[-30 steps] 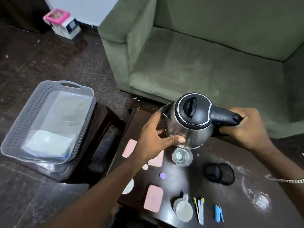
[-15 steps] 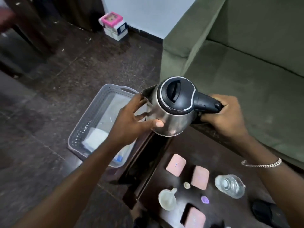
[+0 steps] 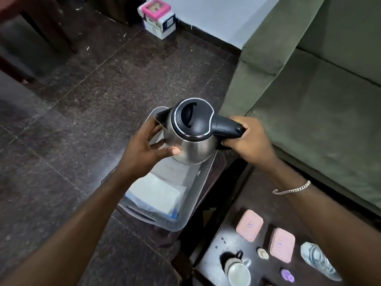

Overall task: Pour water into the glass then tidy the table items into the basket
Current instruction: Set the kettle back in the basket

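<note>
A steel kettle (image 3: 191,145) with a black lid hangs upright above the grey plastic basket (image 3: 185,221). My right hand (image 3: 247,139) grips its black handle. My left hand (image 3: 148,149) presses against the kettle's steel side, thumb on the front. The basket holds a folded white cloth (image 3: 154,195) and stands on a low dark stool left of the dark table (image 3: 259,199). On the table lie two pink cases (image 3: 249,225) (image 3: 281,244), a glass (image 3: 317,259) at the right edge, a white cup (image 3: 239,273) and a small purple piece (image 3: 287,274).
A green sofa (image 3: 313,100) runs along the right side, close behind the table. Dark tiled floor (image 3: 82,120) spreads to the left. A pink and white box (image 3: 157,18) stands by the wall at the top. Dark furniture legs are at the top left.
Both hands have carried the kettle leftward off the table until it hangs over the basket. The view has swung left, so the table items now lie at the lower right.
</note>
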